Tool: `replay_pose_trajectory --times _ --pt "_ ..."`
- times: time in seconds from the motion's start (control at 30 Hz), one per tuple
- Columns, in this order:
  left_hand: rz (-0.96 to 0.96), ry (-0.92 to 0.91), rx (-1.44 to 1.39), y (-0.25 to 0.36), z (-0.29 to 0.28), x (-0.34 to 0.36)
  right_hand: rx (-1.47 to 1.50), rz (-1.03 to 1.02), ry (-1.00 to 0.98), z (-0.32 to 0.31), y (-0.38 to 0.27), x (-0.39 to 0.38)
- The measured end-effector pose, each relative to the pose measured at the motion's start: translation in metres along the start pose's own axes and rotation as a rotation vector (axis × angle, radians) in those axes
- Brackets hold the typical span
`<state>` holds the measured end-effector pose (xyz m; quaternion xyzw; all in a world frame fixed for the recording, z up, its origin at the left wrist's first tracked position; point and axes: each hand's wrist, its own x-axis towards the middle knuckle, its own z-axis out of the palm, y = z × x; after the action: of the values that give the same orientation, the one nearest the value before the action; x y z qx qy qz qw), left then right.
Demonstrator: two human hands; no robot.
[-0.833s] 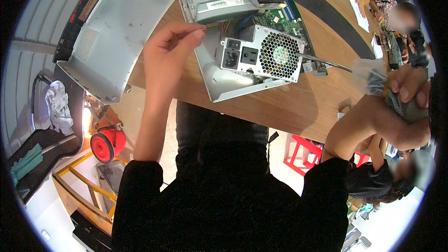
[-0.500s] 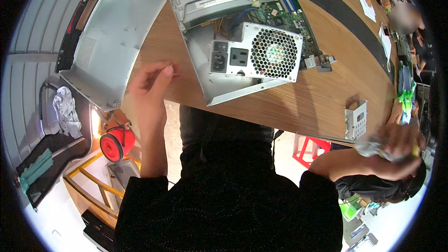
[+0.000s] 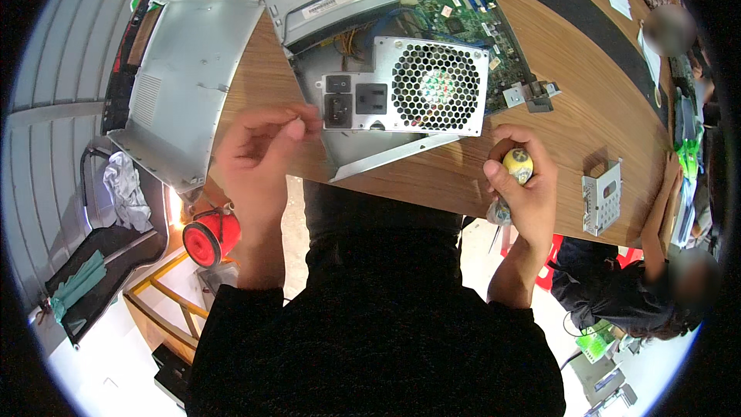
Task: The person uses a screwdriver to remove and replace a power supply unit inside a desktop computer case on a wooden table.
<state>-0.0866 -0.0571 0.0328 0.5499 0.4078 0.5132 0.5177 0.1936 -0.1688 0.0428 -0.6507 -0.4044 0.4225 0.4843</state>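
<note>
The fingertips of my left hand (image 3: 262, 156) are pinched together, close to the left edge of the power supply (image 3: 364, 120). What they hold, if anything, is too small to make out. My right hand (image 3: 536, 194) is closed around a screwdriver (image 3: 519, 164) with a clear handle and a yellow rounded end; its thin shaft points down past the table edge. The silver power supply, with a honeycomb fan grille and black sockets, rests on the opened computer case (image 3: 390, 156). Behind it lie a silver drive bay (image 3: 328, 11) and a green circuit board (image 3: 494, 50).
A detached case cover (image 3: 185, 69) lies on the left of the wooden table (image 3: 571, 147). A small metal bracket (image 3: 602, 199) stands near the right front edge. Another person (image 3: 610, 282) is at the right, and a red cylinder (image 3: 210, 239) stands below left.
My right hand has come in from the far right with the screwdriver, to the front of the case. My left hand has shifted right, nearer the power supply, fingers still pinched.
</note>
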Motion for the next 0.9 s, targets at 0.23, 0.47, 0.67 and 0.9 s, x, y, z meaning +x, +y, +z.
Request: replay_pose_trajectory --times 0.23,0.47,0.67,0.9 --pt "-0.014 0.02 0.003 -0.009 -0.006 -0.004 -0.184 -0.126 0.053 0.009 -0.002 0.009" --pt "-0.164 0.1 0.14 -0.021 -0.017 -0.007 -0.362 -0.193 0.157 0.015 0.008 0.014" --pt "-0.141 0.013 0.133 -0.028 -0.025 -0.012 -0.373 -0.238 0.159 0.023 0.001 0.013" --pt "-0.166 -0.038 0.139 -0.026 -0.024 -0.015 -0.455 -0.22 0.254 0.034 -0.001 0.008"
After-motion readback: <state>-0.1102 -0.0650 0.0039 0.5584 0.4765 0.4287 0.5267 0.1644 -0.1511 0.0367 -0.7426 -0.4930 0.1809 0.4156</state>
